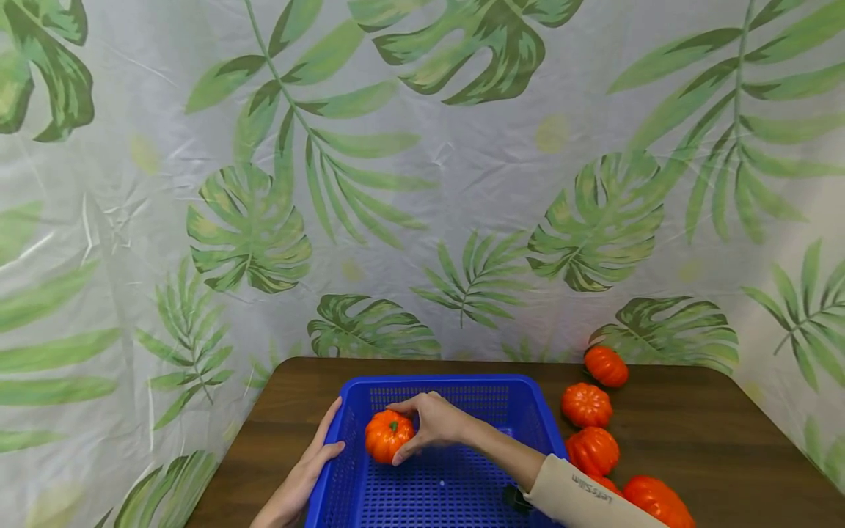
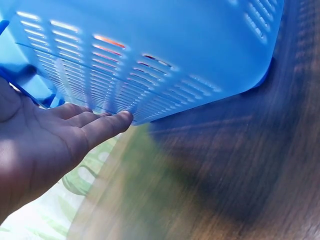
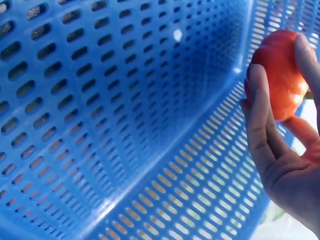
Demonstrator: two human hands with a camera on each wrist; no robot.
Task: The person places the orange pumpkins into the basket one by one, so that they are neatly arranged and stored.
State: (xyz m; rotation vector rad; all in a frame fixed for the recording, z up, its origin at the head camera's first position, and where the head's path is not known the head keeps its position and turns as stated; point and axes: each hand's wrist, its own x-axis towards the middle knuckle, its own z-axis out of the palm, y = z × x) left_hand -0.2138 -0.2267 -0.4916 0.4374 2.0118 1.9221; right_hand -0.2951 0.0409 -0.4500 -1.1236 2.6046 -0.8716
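Observation:
My right hand (image 1: 432,425) grips a small ribbed orange pumpkin (image 1: 388,438) with a green stem. Thumb and fingers wrap its sides, as the right wrist view shows with the pumpkin (image 3: 280,75) in the fingers. It is at the left part of a blue plastic basket (image 1: 436,380), inside the walls. On the basket's left side rests my left hand (image 1: 306,469), thumb at the rim. In the left wrist view, the extended fingers of the left hand (image 2: 55,135) lie along the slotted outer wall of the basket (image 2: 175,45).
Several more orange pumpkins stand in a line right of the basket, from one pumpkin (image 1: 606,366) at the back to a larger pumpkin (image 1: 659,501) in front. The right forearm crosses the basket's right rim. Behind the brown wooden table (image 1: 713,433) hangs a leaf-patterned sheet (image 1: 482,191).

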